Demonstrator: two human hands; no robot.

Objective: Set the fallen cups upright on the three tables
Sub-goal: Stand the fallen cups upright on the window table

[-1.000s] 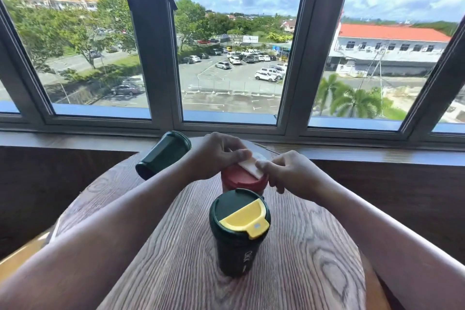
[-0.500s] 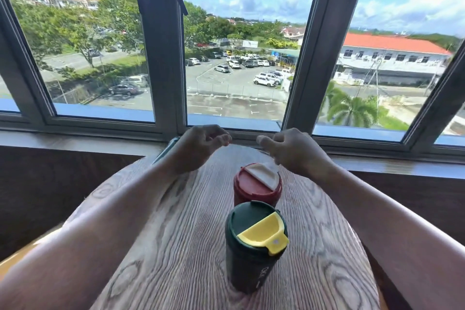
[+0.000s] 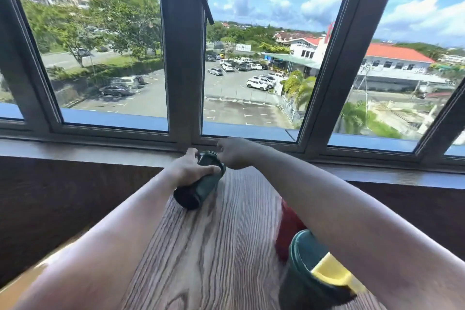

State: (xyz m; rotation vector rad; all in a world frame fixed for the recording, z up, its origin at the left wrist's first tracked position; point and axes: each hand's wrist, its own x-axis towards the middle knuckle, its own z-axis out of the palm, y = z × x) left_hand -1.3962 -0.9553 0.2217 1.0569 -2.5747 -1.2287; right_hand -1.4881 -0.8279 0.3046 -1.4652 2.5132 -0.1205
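— Head view, nearest first: what stands closest on the wooden table [image 3: 221,246]?

— At the lower right a dark green cup with a yellow lid flap [image 3: 312,282] stands upright, partly under the right forearm. Just behind it a red cup [image 3: 286,231] stands too, mostly hidden by that arm.

— And the fallen one?

— Farther back, near the table's far edge, a dark green cup [image 3: 201,184] lies tilted on its side, its base toward the camera and its lid end toward the window sill [image 3: 75,151].

— How are the hands?

— The left hand [image 3: 187,170] wraps over the cup's body, fingers curled and pressed around it. The right hand [image 3: 234,152] is at the lid end, fingers bent; whether it touches the cup, I cannot tell.

— Beyond that?

— Grey window frames [image 3: 185,58], then a car park [image 3: 234,93], trees and a red-roofed building [image 3: 395,58]
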